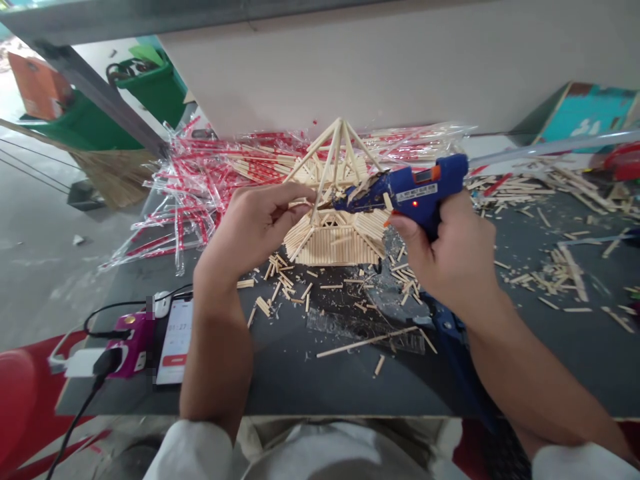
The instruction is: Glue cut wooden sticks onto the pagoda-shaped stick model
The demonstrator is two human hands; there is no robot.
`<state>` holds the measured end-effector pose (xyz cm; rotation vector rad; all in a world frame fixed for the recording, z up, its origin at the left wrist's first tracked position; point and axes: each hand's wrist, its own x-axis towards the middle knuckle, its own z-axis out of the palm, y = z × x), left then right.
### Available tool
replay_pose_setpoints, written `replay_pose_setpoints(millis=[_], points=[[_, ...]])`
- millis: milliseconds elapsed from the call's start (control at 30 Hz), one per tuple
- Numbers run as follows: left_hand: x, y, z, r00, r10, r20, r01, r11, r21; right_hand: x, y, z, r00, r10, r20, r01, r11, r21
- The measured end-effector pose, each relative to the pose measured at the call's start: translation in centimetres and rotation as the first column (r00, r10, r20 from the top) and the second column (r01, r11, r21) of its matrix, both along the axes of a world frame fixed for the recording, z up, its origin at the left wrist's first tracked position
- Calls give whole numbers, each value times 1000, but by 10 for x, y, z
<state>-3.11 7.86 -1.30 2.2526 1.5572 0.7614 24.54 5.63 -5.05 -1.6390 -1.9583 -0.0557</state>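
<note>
Dark table point(300, 380), offcuts everywhere: your left hand point(255, 223) pinches a short wooden stick point(306, 203) before the pale stick-built house model point(333, 243), your right hand point(450, 257) has its grip wrapped round the blue glue gun point(425, 190), so it's likely the gluing step, and next needs a steady bead.

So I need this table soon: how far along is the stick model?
Done: the model has its slatted base and lower roof panels. In hand: the left hand holds a stick at the nozzle of the glue gun gripped by the right hand. Left, probably: the top, only bare rafters, with loose sticks waiting.
</note>
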Motion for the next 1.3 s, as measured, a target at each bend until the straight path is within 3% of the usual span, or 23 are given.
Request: replay_pose_setpoints(millis=[700,967,1300], points=[[-1,0,-1,999,-38,26,36,998,51,-4,0,-5,1000,4,-9,-4,1000,18],[1,0,0,1000,7,10,-8,999,41,-5,1,-8,999,-47,-7,48,998,38],[-1,-1,-2,1000,25,-9,-25,999,43,-5,-1,-6,1000,-12,-13,13,998,54]])
